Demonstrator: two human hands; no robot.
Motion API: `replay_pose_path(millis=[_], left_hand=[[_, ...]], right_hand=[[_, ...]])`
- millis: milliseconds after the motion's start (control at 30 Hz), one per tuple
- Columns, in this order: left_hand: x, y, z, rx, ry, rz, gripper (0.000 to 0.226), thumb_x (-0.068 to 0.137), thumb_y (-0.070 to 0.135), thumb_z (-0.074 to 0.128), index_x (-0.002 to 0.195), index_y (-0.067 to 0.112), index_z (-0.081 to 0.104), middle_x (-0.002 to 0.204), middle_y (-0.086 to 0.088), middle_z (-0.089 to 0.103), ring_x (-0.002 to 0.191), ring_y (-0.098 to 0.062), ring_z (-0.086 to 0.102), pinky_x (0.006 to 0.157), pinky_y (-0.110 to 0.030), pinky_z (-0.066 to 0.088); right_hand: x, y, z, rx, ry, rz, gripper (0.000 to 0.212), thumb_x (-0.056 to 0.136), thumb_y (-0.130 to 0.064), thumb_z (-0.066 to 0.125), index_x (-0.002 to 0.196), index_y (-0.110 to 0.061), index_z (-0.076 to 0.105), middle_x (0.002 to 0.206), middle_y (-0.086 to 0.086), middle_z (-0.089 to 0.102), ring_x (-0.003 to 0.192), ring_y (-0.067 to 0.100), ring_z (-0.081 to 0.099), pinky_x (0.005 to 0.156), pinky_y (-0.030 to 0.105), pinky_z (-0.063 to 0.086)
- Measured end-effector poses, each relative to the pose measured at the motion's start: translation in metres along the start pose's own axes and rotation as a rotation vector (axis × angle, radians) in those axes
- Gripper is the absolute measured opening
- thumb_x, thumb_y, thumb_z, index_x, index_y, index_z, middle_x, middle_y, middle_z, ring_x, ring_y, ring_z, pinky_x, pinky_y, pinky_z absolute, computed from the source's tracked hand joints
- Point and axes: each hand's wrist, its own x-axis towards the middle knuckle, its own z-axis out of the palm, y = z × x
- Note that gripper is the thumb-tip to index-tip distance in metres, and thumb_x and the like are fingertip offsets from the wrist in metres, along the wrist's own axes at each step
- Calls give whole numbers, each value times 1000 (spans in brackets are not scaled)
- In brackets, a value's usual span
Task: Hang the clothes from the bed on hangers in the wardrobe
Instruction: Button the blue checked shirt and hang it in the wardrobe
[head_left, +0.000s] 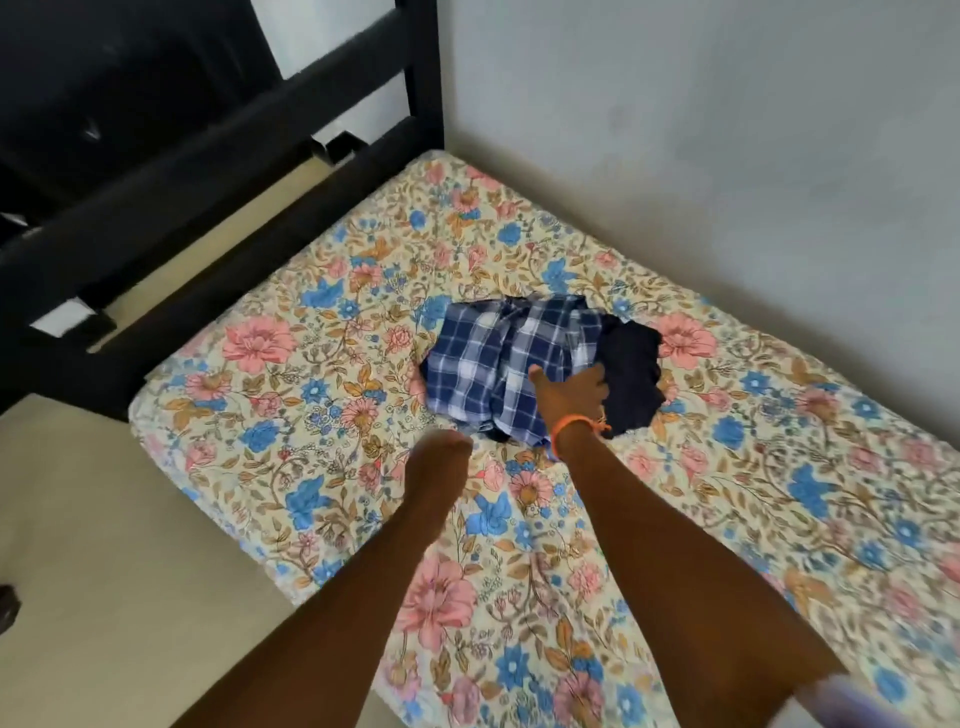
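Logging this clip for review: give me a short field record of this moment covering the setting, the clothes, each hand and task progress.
setting: bed with a floral sheet, against a pale wall
clothes: blue checked shirt crumpled mid-bed, dark garment touching its right side
right hand: right hand on the checked shirt; grip hidden
left hand: left hand blurred, just short of the shirt, holding nothing visible
hangers, wardrobe: not in view
progress: both garments lying on the bed, none hung
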Motion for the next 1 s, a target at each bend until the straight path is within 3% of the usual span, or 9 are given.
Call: replay_pose_path(millis=[100,233,333,400,533,600,700,800,1000], left_hand=[[62,5,16,132,19,60,35,95,22,61,125,5,57,123,-15,63,109,-32,62,77,-31,52],[113,28,33,158,-10,151,71,89,30,71,146,7,34,148,-13,41,132,-30,45,95,-31,40],[135,39,46,131,-43,125,71,86,30,74,142,9,36,132,-12,53,112,-27,57,89,-36,49],[137,47,56,99,-40,127,42,90,38,67,119,11,55,107,-10,64,85,-21,61,74,-34,50],[126,62,55,-73,-140,133,69,77,77,57,85,9,63,76,-12,58,67,-20,54,64,-35,44],[121,58,51,-34,-144,121,52,77,58,72,94,10,63,80,-6,59,73,-21,58,68,-35,48],[108,42,47,116,-127,62,32,90,13,63,122,13,60,99,-6,66,84,-25,63,73,-39,53],[89,28,40,50,-203,-27,34,93,1,49,122,7,63,103,-23,69,78,-26,57,67,-38,46],[54,45,15,-312,-191,-48,36,82,4,44,110,10,66,112,-18,70,103,-33,65,92,-50,52]], right_hand=[[46,-6,32,-155,74,15,101,84,-51,73,152,-5,15,151,23,29,133,46,38,102,56,38],[76,2,45,-224,241,-44,60,92,-38,67,135,-8,38,128,19,59,117,44,54,98,58,39],[77,7,39,-249,285,-212,21,99,-32,58,107,-14,52,90,7,65,93,38,60,92,50,36],[71,11,31,-92,276,-402,15,98,-26,58,89,-17,51,69,-3,52,74,31,55,82,47,43],[22,24,19,160,53,-754,21,93,-15,63,77,-17,50,72,-10,47,66,12,45,62,28,37],[-6,44,20,155,-144,-802,15,87,-6,66,79,-9,54,81,0,51,76,17,50,68,26,39],[-24,71,18,428,-428,-379,13,79,-11,73,85,-2,66,101,19,59,93,31,60,82,30,49],[-22,75,6,888,-464,152,32,83,-33,60,89,-2,68,93,20,67,84,33,62,72,40,54],[18,52,6,792,-463,241,72,84,-68,61,139,-22,54,133,16,62,120,41,60,102,61,46]])
